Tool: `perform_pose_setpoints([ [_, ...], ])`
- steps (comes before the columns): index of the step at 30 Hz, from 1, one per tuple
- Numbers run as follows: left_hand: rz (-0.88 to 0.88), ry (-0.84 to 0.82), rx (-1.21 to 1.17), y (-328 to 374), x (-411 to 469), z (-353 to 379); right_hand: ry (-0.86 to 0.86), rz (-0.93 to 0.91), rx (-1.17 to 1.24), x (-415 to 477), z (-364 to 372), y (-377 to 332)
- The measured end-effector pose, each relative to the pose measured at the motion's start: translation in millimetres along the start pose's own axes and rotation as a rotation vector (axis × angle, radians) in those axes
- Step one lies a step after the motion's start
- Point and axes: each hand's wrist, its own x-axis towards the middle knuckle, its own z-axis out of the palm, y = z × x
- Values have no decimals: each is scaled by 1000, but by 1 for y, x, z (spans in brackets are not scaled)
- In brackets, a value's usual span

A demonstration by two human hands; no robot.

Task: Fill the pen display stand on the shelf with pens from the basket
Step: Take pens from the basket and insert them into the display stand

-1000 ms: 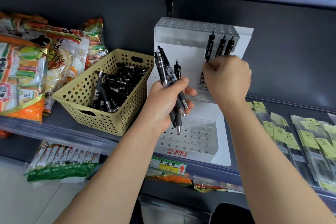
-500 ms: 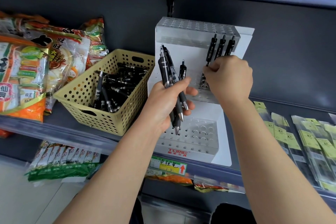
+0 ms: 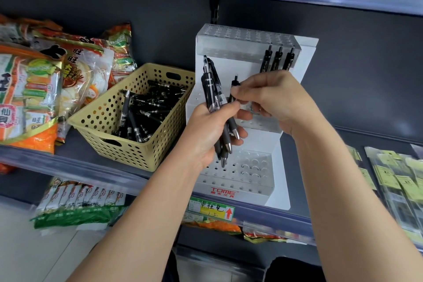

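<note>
Since the earlier frame the right hand (image 3: 278, 101) has come away from the stand's middle tier and over to the left hand (image 3: 207, 131); its thumb and forefinger now pinch the upper part of 1 black pen (image 3: 234, 89), whose lower end sits among the pens in the left hand. The left hand is curled shut around a bundle of pens (image 3: 214, 101), tips pointing down, held in front of the white pen display stand (image 3: 246, 52) on the shelf (image 3: 75, 162). 3 pens (image 3: 277, 59) hang from the right end of the stand's top tier; the bottom tier's holes that show are bare. The yellow perforated basket (image 3: 128, 142) stands just beside the stand on its left, with many black pens heaped inside. Snack bags (image 3: 45, 80) lie further left on the same shelf, and flat packets (image 3: 402, 181) lie to the right.
</note>
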Motion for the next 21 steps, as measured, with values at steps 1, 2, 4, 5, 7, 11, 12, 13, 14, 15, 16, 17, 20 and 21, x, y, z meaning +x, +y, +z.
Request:
perform_pose_setpoints([
  [1, -4, 4, -13, 1, 0, -1, 50, -1, 46, 1, 0, 0],
  [2, -15, 8, -28, 1, 0, -1, 117, -10, 82, 2, 0, 0],
  [4, -45, 21, -38, 1, 1, -3, 257, -44, 120, 3, -2, 1],
  [5, -52, 25, -38, 1, 2, -3, 297, -60, 128, 4, -3, 1],
  [7, -44, 21, -56, 1, 3, -4, 245, -66, 123, 4, -3, 1],
  [11, -33, 9, -123, 1, 4, -3, 9, 10, 143, 5, 0, 3],
  [12, -38, 9, -125, 0, 3, -4, 21, 16, 160, 6, -1, 3],
  [13, -45, 7, -119, 0, 3, -4, 57, 10, 182, 7, -1, 3],
  [14, -52, 3, -110, 0, 3, -4, 111, -4, 207, 8, -2, 3],
  [15, -61, -3, -99, 0, 2, -4, 173, -28, 234, 8, -3, 3],
  [16, -71, -9, -89, -1, 2, -4, 231, -56, 260, 9, -4, 3],
  [17, -81, -13, -79, -1, 2, -4, 281, -88, 282, 9, -4, 2],
  [20, -89, -17, -50, -1, 2, -5, 435, -190, 248, 11, -2, 1],
  [21, -89, -18, -35, -1, 3, -6, 495, -221, 193, 13, -2, 3],
])
